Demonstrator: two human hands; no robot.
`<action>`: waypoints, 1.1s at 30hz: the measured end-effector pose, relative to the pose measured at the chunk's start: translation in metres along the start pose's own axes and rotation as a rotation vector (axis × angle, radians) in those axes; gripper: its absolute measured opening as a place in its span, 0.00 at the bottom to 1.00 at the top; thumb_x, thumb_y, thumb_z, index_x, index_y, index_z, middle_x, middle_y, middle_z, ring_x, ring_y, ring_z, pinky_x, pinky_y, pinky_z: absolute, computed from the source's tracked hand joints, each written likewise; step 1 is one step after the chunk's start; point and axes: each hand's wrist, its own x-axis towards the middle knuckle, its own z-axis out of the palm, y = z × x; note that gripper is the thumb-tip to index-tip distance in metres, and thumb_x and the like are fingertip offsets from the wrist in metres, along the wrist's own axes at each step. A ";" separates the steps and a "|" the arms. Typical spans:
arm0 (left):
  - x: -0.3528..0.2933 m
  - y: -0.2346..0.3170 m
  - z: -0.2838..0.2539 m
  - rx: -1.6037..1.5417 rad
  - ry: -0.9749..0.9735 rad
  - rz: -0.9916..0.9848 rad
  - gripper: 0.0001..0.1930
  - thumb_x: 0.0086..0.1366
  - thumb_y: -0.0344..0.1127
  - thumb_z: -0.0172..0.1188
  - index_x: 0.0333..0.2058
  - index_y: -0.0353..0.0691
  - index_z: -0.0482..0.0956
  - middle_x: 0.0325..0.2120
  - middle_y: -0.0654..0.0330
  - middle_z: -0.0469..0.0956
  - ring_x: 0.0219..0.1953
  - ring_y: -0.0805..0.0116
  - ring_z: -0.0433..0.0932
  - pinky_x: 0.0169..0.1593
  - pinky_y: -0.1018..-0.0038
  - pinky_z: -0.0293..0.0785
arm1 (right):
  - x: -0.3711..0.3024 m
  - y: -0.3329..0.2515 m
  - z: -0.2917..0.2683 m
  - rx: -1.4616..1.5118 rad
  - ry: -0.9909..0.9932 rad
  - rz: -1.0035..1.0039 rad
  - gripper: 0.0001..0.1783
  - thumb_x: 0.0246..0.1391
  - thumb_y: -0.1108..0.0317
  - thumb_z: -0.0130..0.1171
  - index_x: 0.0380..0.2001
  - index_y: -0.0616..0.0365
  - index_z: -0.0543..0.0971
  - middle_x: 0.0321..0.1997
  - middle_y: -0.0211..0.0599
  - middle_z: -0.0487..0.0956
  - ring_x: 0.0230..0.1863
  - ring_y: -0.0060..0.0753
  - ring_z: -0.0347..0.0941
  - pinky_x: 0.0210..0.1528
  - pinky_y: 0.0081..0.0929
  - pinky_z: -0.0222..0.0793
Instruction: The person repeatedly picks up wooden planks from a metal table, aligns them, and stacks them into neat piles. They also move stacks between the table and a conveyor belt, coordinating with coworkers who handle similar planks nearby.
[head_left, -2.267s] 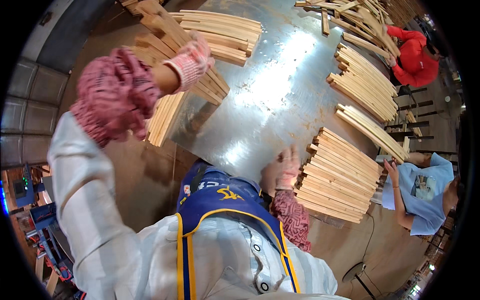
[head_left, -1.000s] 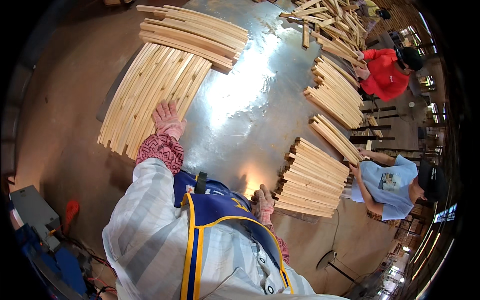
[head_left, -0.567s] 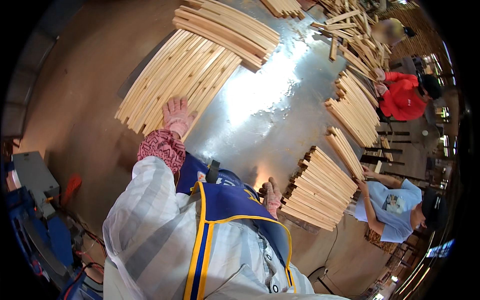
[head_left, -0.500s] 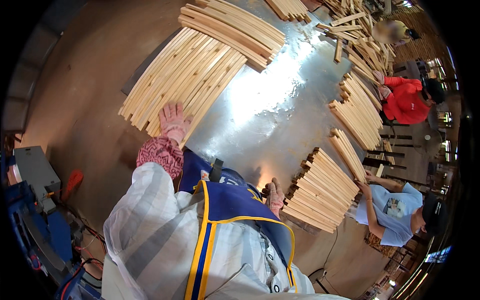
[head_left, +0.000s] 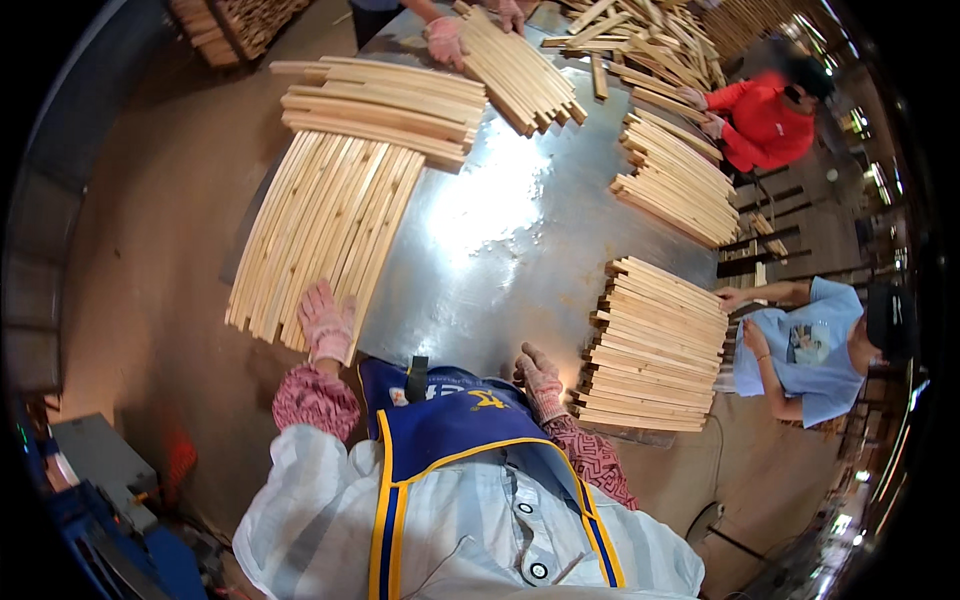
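Observation:
My left hand, in a pink glove, lies flat with fingers spread on the near end of a layer of light wooden strips. These strips lie side by side at the left of a shiny metal table. Across their far end sits another stack of strips, turned crosswise. My right hand, gloved too, is by the table's near edge with its fingers loosely bent and nothing seen in them. Just right of it is a broad row of strips, apart from my fingers.
A person in light blue stands at the right row. One in red handles strips farther back. At the far side, gloved hands hold a bundle. Loose strips pile up behind. A blue machine stands lower left.
The view has shifted, bringing in the far person's gloved hands on a bundle. At right, the separate group of strips now lies against the broad row. My left hand stays on its strips.

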 end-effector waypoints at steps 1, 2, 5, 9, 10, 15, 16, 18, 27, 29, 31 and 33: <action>-0.002 0.006 -0.002 0.035 0.008 0.024 0.42 0.63 0.64 0.44 0.68 0.42 0.50 0.69 0.51 0.49 0.71 0.51 0.44 0.70 0.54 0.35 | 0.001 0.000 0.000 -0.021 -0.005 -0.001 0.24 0.59 0.66 0.55 0.59 0.59 0.71 0.32 0.32 0.78 0.28 0.22 0.73 0.30 0.21 0.71; -0.008 0.016 -0.001 0.048 0.039 0.056 0.43 0.63 0.64 0.44 0.68 0.42 0.50 0.69 0.51 0.49 0.71 0.51 0.45 0.70 0.55 0.36 | 0.001 -0.001 -0.001 -0.036 -0.017 -0.008 0.24 0.59 0.66 0.55 0.59 0.58 0.71 0.32 0.32 0.79 0.28 0.23 0.73 0.30 0.21 0.71; -0.018 0.050 0.003 0.009 0.012 0.172 0.44 0.62 0.64 0.45 0.69 0.42 0.48 0.69 0.51 0.50 0.71 0.53 0.44 0.71 0.59 0.36 | 0.004 -0.003 -0.007 -0.059 -0.011 -0.039 0.24 0.60 0.65 0.56 0.59 0.58 0.71 0.32 0.32 0.79 0.27 0.23 0.72 0.30 0.22 0.72; -0.016 0.099 0.017 -0.080 -0.069 0.373 0.44 0.61 0.63 0.47 0.69 0.42 0.48 0.69 0.54 0.50 0.71 0.58 0.47 0.71 0.61 0.39 | 0.011 -0.006 -0.019 0.052 0.007 0.041 0.23 0.60 0.66 0.56 0.58 0.57 0.72 0.31 0.33 0.79 0.26 0.23 0.73 0.30 0.21 0.72; -0.013 0.113 0.021 -0.107 -0.084 0.423 0.44 0.61 0.62 0.48 0.69 0.42 0.49 0.69 0.54 0.50 0.71 0.59 0.47 0.71 0.62 0.39 | 0.014 -0.007 -0.022 0.057 0.018 0.048 0.23 0.59 0.66 0.56 0.58 0.57 0.72 0.30 0.34 0.79 0.26 0.23 0.73 0.30 0.21 0.73; 0.009 0.181 0.021 -0.126 -0.309 0.514 0.44 0.60 0.61 0.51 0.68 0.41 0.51 0.69 0.56 0.52 0.70 0.60 0.49 0.71 0.66 0.42 | 0.041 -0.013 -0.041 0.022 0.053 -0.046 0.23 0.59 0.65 0.56 0.57 0.59 0.73 0.28 0.34 0.78 0.25 0.23 0.74 0.30 0.20 0.74; 0.013 0.193 0.016 -0.211 -0.343 0.501 0.45 0.60 0.62 0.51 0.68 0.41 0.50 0.68 0.55 0.52 0.70 0.60 0.49 0.71 0.67 0.44 | 0.050 -0.017 -0.046 0.039 0.056 -0.068 0.23 0.59 0.65 0.56 0.56 0.59 0.73 0.28 0.34 0.78 0.25 0.23 0.74 0.30 0.20 0.74; 0.024 0.220 0.006 -0.235 -0.410 0.463 0.45 0.61 0.62 0.51 0.68 0.41 0.50 0.68 0.55 0.52 0.70 0.61 0.49 0.71 0.68 0.46 | 0.074 -0.028 -0.060 -0.181 0.060 -0.246 0.22 0.57 0.66 0.57 0.55 0.58 0.74 0.34 0.39 0.79 0.31 0.29 0.75 0.33 0.24 0.75; 0.123 0.320 0.007 -0.412 -0.417 0.412 0.45 0.61 0.60 0.53 0.68 0.39 0.50 0.67 0.50 0.54 0.68 0.54 0.55 0.67 0.67 0.54 | 0.252 -0.185 -0.131 -0.738 0.306 -0.340 0.32 0.54 0.49 0.55 0.56 0.58 0.69 0.52 0.55 0.74 0.55 0.55 0.69 0.57 0.40 0.66; 0.150 0.338 0.015 -0.450 -0.363 0.417 0.45 0.61 0.59 0.55 0.67 0.38 0.51 0.66 0.48 0.55 0.67 0.51 0.58 0.66 0.66 0.56 | 0.294 -0.221 -0.124 -0.677 0.306 -0.207 0.39 0.53 0.42 0.53 0.60 0.59 0.66 0.55 0.57 0.73 0.58 0.55 0.68 0.59 0.40 0.64; 0.175 0.353 0.022 -0.396 -0.364 0.408 0.45 0.61 0.59 0.55 0.68 0.37 0.50 0.67 0.46 0.54 0.67 0.51 0.57 0.67 0.67 0.55 | 0.327 -0.241 -0.105 -0.734 0.360 -0.193 0.42 0.53 0.40 0.52 0.63 0.58 0.64 0.57 0.57 0.72 0.60 0.54 0.67 0.61 0.39 0.63; 0.199 0.367 0.032 -0.501 -0.390 0.376 0.46 0.61 0.58 0.56 0.68 0.37 0.48 0.67 0.47 0.54 0.69 0.54 0.54 0.68 0.70 0.51 | 0.349 -0.251 -0.088 -0.741 0.321 -0.156 0.43 0.53 0.39 0.52 0.64 0.57 0.63 0.59 0.57 0.71 0.61 0.53 0.66 0.62 0.39 0.62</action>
